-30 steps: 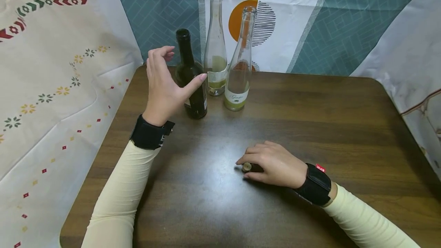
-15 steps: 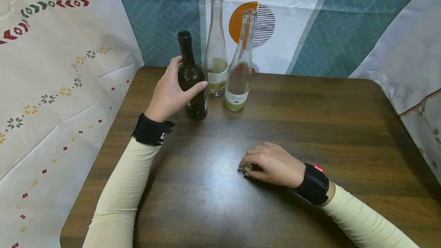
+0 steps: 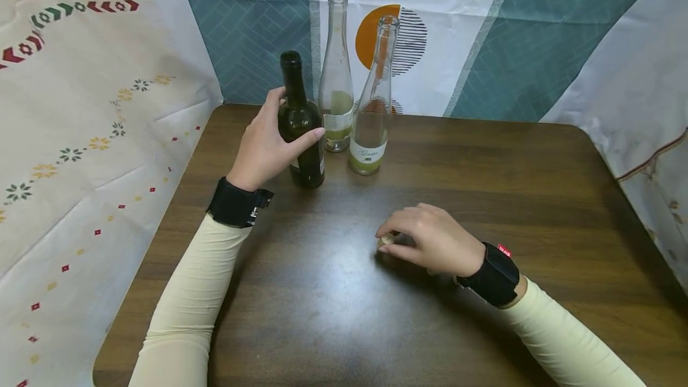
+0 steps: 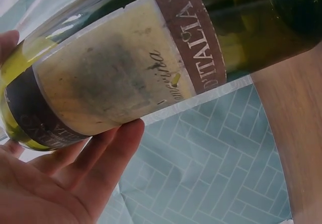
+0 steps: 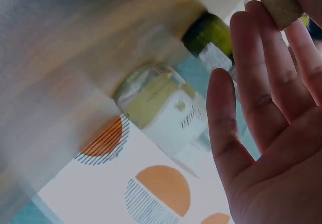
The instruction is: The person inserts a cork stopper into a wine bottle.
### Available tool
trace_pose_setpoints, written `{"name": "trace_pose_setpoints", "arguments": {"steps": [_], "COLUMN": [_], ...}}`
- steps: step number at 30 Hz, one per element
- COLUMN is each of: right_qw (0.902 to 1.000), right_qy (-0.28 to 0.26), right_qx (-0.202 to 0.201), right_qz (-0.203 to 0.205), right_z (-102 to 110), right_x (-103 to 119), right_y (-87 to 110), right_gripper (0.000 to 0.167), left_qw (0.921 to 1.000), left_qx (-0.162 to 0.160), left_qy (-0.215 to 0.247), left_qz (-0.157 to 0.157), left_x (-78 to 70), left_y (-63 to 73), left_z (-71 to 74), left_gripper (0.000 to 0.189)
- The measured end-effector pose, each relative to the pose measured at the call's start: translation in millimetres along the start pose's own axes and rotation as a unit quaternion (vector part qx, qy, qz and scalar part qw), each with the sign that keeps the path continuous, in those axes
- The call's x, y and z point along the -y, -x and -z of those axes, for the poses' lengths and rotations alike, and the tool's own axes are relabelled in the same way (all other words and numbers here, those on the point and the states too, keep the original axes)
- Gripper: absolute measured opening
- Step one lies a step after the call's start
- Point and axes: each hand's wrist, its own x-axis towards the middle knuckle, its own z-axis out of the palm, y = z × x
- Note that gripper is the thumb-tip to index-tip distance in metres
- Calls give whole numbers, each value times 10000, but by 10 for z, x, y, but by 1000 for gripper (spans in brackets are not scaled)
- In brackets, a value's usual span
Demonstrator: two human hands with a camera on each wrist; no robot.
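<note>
Along the far left, patterned white cloth [image 3: 107,172] with rows of flowers and small diamonds, beside the edge of a brown wooden table [image 3: 301,339]. Next, reaching up from a cream sleeve [image 3: 188,291] and a black wristband [image 3: 235,203], the left hand [image 3: 263,151], clamped around a dark green bottle [image 3: 300,118], with thumb across the near side and fingers curled behind. Upright on the table, that bottle, with a worn cream label [image 4: 110,63] and "D'ITALIA" legible on its brown band in the left wrist view. Behind it, a teal hanging [image 3: 258,22] with a brick-like pattern. Just to the right, a taller clear bottle [image 3: 337,76], upright and open at the mouth. Slightly nearer and further right, a second clear bottle [image 3: 371,115], also upright and open, white-labelled, greenish at the base. In front of these, well apart from them, a small cork [image 3: 387,238], pinched between thumb and fingertips of the right hand [image 3: 430,237], with the little finger apart. Cannot tell whether touching the table. Furthest right, another black wristband [image 3: 491,273], another cream sleeve [image 3: 570,333] and, beyond, pale cloth [image 3: 639,94].
</note>
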Motion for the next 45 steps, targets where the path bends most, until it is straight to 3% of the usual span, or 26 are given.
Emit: {"name": "trace_pose_setpoints", "arguments": {"steps": [20,35,45], "right_qw": [9897,9787,9661], "right_qy": [-647,-887,-984], "right_qx": [-1153,-1785,-2206], "right_qz": [-546,-487,-914], "right_z": [330,519,560], "right_x": [-211,-159,-139], "right_y": [-116,-375,-433], "right_gripper": [20,19,36], "left_qw": [9987,9968,9944], "left_qx": [297,206,352], "left_qy": [345,510,684], "left_qz": [-217,-588,-727], "left_x": [-57,-115,-184], "left_y": [30,69,108], "left_z": [-93,-159,-227], "left_gripper": [95,89,88]}}
